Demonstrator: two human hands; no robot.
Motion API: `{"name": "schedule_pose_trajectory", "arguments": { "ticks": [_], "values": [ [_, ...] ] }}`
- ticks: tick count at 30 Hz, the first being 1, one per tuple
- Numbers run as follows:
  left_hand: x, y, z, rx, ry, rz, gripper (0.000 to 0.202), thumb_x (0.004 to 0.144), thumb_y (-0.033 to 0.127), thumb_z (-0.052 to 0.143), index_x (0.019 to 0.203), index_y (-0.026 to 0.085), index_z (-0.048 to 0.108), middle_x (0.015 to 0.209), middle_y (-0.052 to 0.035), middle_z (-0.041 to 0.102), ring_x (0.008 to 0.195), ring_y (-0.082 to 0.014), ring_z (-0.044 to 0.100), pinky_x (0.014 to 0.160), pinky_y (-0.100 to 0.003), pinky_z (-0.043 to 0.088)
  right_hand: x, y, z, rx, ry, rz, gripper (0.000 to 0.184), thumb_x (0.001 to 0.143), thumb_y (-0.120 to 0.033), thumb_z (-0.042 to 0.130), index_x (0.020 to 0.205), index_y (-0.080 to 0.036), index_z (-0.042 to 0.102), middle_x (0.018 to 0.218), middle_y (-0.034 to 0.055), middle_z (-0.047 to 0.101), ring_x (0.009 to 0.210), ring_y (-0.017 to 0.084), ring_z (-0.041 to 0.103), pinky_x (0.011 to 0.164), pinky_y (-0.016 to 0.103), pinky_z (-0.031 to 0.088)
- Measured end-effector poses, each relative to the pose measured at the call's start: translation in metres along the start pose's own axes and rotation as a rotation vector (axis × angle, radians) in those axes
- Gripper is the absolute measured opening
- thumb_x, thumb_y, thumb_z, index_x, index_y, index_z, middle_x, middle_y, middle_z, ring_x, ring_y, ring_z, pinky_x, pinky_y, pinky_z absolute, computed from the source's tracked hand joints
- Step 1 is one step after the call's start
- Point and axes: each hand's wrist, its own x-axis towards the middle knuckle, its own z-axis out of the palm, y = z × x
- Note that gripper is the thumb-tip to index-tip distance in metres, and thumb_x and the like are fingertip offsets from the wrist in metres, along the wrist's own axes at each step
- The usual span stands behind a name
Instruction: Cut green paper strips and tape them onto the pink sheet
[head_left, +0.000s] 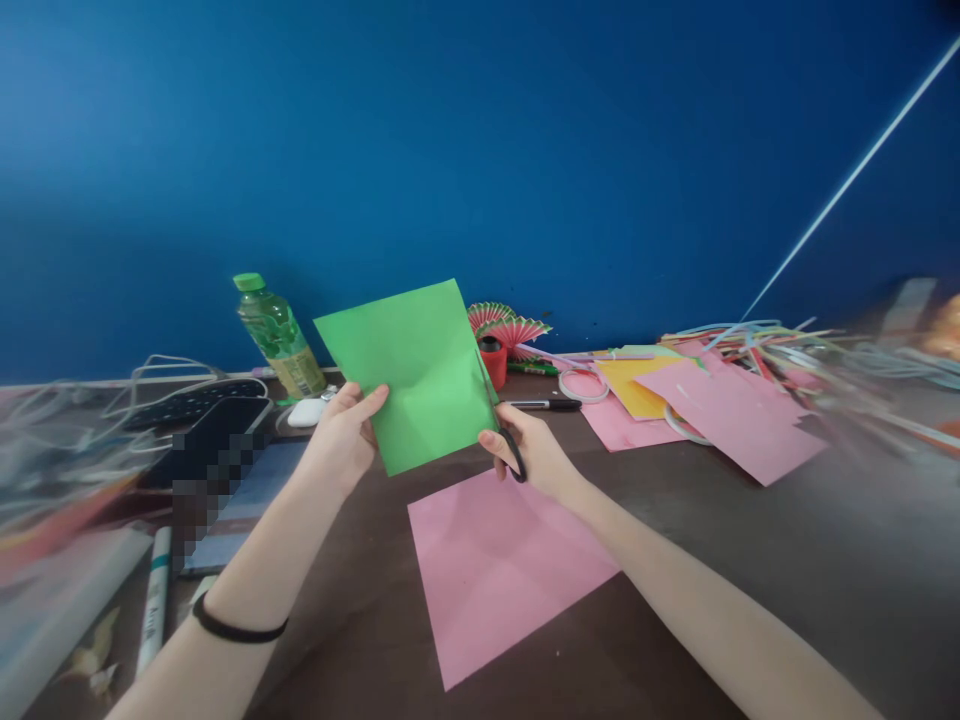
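Note:
A square sheet of green paper (pixel 420 370) is held up above the table, tilted. My left hand (pixel 349 430) pinches its lower left edge, thumb on the near face. My right hand (pixel 529 445) is closed around scissors (pixel 516 458) with black handles, at the paper's right edge; the blades are mostly hidden behind the sheet. My right thumb and fingers also lie close to the lower right corner of the green paper. Below, a creased pink sheet of paper (pixel 510 570) lies flat on the dark table (pixel 345 620).
On the left stand a green drink bottle (pixel 277 335), a white earphone case (pixel 306 412), a dark phone (pixel 210 440) and a marker (pixel 155 600). Behind the paper are folded paper fans (pixel 510 328) and a black pen (pixel 551 405). Pink sheets (pixel 735 415) and a yellow sheet (pixel 637 385) lie right.

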Motion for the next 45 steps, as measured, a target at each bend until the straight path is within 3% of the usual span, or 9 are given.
{"name": "schedule_pose_trajectory", "arguments": {
  "ticks": [16, 23, 30, 38, 45],
  "values": [
    [0.000, 0.000, 0.000, 0.010, 0.010, -0.001, 0.014, 0.069, 0.004, 0.058, 0.073, 0.017, 0.058, 0.080, -0.0043, 0.071, 0.083, -0.0197, 0.067, 0.081, -0.034, 0.054, 0.002, 0.009, -0.002, -0.074, 0.024, 0.001, 0.036, 0.072, -0.049, 0.059, 0.070, -0.021, 0.038, 0.049, -0.0096, 0.033, 0.037, 0.007, 0.040, 0.038, 0.020, 0.028],
    [0.000, 0.000, -0.001, 0.026, 0.008, -0.008, 0.015, 0.068, 0.005, 0.060, 0.078, 0.017, 0.058, 0.088, -0.0058, 0.070, 0.088, -0.0211, 0.066, 0.080, -0.036, 0.054, 0.002, 0.007, -0.002, -0.016, -0.004, 0.024, 0.037, 0.074, -0.052, 0.056, 0.069, -0.021, 0.036, 0.051, -0.0094, 0.034, 0.035, 0.007, 0.041, 0.037, 0.021, 0.031],
    [0.000, 0.000, 0.001, 0.010, 0.013, -0.014, 0.016, 0.067, 0.003, 0.059, 0.074, 0.017, 0.058, 0.079, -0.0030, 0.071, 0.081, -0.0187, 0.067, 0.080, -0.034, 0.053, 0.002, 0.011, -0.003, -0.057, 0.014, 0.011, 0.034, 0.076, -0.050, 0.055, 0.071, -0.021, 0.038, 0.051, -0.0089, 0.036, 0.036, 0.008, 0.044, 0.040, 0.021, 0.033],
    [0.000, -0.001, -0.001, 0.016, 0.001, -0.017, 0.015, 0.067, 0.003, 0.059, 0.074, 0.017, 0.059, 0.081, -0.0040, 0.071, 0.082, -0.0195, 0.067, 0.080, -0.034, 0.054, 0.003, 0.013, -0.004, -0.134, 0.021, -0.016, 0.036, 0.072, -0.049, 0.060, 0.068, -0.021, 0.037, 0.052, -0.0090, 0.034, 0.037, 0.007, 0.043, 0.039, 0.020, 0.028],
    [-0.001, 0.000, -0.001, 0.028, -0.008, -0.038, 0.015, 0.068, 0.004, 0.059, 0.077, 0.016, 0.058, 0.077, -0.0021, 0.070, 0.073, -0.0163, 0.067, 0.073, -0.030, 0.055, 0.002, 0.010, -0.003, -0.096, 0.012, 0.009, 0.032, 0.075, -0.044, 0.059, 0.069, -0.021, 0.037, 0.052, -0.0091, 0.034, 0.035, 0.007, 0.044, 0.037, 0.020, 0.029]
  ]
}}
